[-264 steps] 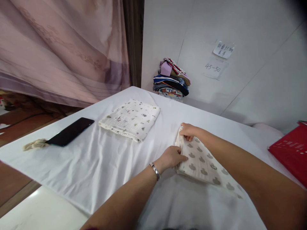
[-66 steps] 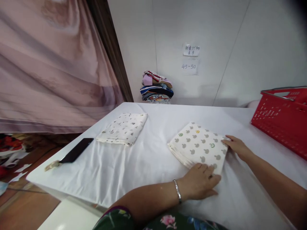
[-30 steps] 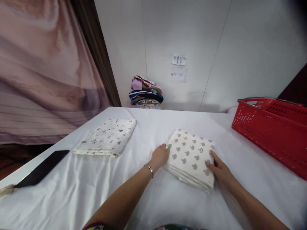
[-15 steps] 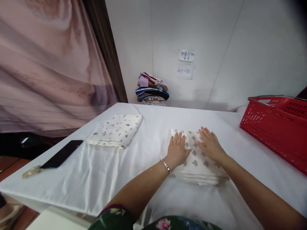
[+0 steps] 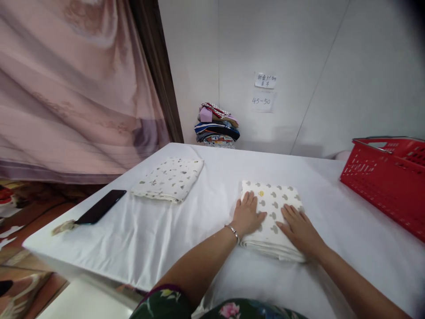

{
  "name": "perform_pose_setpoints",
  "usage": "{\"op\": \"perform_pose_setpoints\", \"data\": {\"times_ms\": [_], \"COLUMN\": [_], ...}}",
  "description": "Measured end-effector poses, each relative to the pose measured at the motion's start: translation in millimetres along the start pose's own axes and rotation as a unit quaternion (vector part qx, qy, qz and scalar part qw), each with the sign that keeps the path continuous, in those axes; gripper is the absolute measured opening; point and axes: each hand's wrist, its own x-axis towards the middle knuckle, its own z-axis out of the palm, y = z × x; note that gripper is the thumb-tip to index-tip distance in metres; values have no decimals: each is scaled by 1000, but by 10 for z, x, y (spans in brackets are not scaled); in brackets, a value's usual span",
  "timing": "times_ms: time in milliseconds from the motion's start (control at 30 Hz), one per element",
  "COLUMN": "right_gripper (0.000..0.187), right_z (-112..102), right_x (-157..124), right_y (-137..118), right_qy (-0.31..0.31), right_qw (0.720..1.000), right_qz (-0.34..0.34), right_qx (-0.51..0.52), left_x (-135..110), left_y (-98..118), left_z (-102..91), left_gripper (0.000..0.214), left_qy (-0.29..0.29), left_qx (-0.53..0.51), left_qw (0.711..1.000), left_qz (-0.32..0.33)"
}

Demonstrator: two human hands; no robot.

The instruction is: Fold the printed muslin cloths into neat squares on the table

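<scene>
A folded white cloth [image 5: 275, 239] with grey mushroom-like prints and one yellow mark lies before me on the table. My left hand [image 5: 247, 215] rests flat on its left side, fingers stretched out, a silver bracelet at the wrist. On its right side lies my right hand [image 5: 300, 230], also flat with the fingers extended. Neither hand grips the cloth. Farther left sits a second folded white cloth [image 5: 171, 179] with small scattered prints, apart from both hands.
The table [image 5: 139, 239] has a white, slightly wrinkled cover. A red plastic basket [image 5: 385, 177] stands at its right edge. A black phone [image 5: 101, 207] with a strap lies near the left edge. Behind the table is a stack of folded fabrics [image 5: 217, 126] against the wall.
My right hand has slid toward me over the mushroom-print cloth, uncovering more of its far right part. My left hand has moved slightly nearer me. The view has shifted a little left.
</scene>
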Motion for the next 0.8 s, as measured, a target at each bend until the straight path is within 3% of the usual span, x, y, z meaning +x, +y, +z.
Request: {"op": "perform_pose_setpoints", "data": {"times_ms": [167, 267, 367, 467, 667, 800], "right_gripper": [52, 50, 59, 72, 87, 70], "right_z": [28, 11, -55, -175, -391, -448], "right_x": [-464, -512, -405, -243, 2, 88], "right_y": [-17, 69, 183, 262, 315, 331], "right_qy": [26, 64, 86, 47, 12, -70], "right_qw": [998, 981, 930, 862, 763, 722], "right_qz": [5, 74, 219, 319, 381, 361], "right_qx": [65, 169, 284, 391, 522, 587], "left_x": [-20, -26, 4, 85, 266, 274], "left_y": [-4, -6, -26, -80, -260, -290], "left_z": [-18, -38, -67, -132, -310, -314], "left_gripper": [63, 59, 62, 66, 65, 51], "left_qy": [16, 34, 65, 70, -18, -32], "left_qx": [-20, -50, -88, -135, -270, -297], "left_qw": [1000, 998, 989, 972, 923, 917], "left_qz": [4, -17, -99, -178, -273, -266]}}
